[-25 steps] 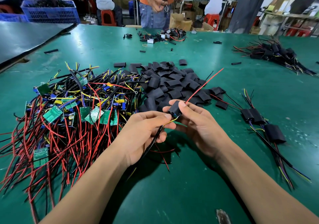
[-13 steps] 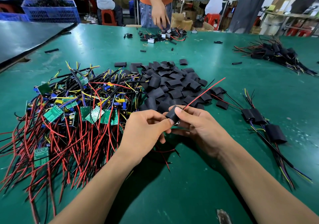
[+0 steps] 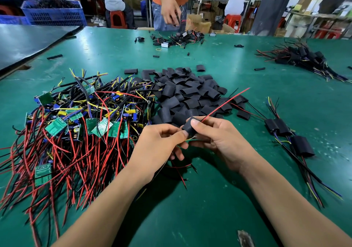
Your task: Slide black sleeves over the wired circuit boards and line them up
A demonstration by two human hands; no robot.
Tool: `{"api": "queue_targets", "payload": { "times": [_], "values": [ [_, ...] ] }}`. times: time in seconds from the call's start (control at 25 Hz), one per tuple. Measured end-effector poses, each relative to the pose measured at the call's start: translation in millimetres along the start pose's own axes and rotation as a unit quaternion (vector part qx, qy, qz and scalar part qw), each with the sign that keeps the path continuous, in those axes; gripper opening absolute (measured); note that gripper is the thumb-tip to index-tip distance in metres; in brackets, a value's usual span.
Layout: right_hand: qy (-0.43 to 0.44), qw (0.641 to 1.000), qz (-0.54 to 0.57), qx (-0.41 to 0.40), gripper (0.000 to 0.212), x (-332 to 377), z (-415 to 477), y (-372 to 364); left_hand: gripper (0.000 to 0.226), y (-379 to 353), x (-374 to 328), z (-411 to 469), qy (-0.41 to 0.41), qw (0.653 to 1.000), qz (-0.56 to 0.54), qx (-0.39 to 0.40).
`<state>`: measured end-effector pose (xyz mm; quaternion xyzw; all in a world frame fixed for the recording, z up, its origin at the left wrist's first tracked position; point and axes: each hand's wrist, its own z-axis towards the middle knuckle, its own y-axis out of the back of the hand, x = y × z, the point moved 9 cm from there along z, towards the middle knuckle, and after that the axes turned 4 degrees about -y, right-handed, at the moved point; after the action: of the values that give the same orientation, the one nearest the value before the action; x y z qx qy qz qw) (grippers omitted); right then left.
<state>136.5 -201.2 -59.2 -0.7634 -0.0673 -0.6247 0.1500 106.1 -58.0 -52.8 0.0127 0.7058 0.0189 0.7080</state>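
Since a second ago your two hands have drawn closer together and the short black flexible tube sleeve has crept along the wiring, while the hand of the person in the orange shirt at the far edge has come up off the table. Your right hand grasps the sleeve, thumb laid on top and fingers curled beneath. Your left hand pinches at the sleeve's near end, where a sliver of yellow wire peeks out. A thin red lead juts from the far end, up and to the right. The board itself is hidden, so I judge you are midway through the sliding step. Next you need to hold the near wires taut with the left hand and push the sleeve with the right until the board sits centred. Then lay it at the right with the three finished black-sleeved boards. The loose heap of empty black sleeves lies just beyond your hands. The tangle of bare green circuit boards with red and black wires fills the left of the green table mat. White print shows on several boards, but it is too small to read, and I see no brand.
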Motion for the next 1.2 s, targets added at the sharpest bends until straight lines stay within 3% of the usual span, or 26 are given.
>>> {"api": "queue_targets", "payload": {
  "times": [0.08, 0.48, 0.76, 0.96, 1.2],
  "values": [
    [0.015, 1.0, 0.009, 0.015, 0.033, 3, -1, -2, 0.014, -1, 0, 0, 0.005, 1.0, -0.013, -0.001],
    [0.018, 0.997, 0.064, 0.039, 0.038, 9, 0, -4, 0.014, -3, -2, 0, 0.019, 0.995, -0.095, 0.008],
    [0.059, 0.998, -0.024, -0.03, 0.019, 10, -3, 1, 0.013, 1, 3, 3, 0.016, 0.997, -0.075, 0.001],
    [0.023, 0.998, 0.024, -0.057, 0.02, 6, -1, 9, 0.005, -4, 8, 3, 0.036, 0.996, -0.081, 0.03],
    [0.041, 0.996, -0.005, -0.084, 0.017, 11, -1, 13, 0.009, -7, 12, 2, 0.055, 0.996, -0.056, 0.052]
  ]
}}
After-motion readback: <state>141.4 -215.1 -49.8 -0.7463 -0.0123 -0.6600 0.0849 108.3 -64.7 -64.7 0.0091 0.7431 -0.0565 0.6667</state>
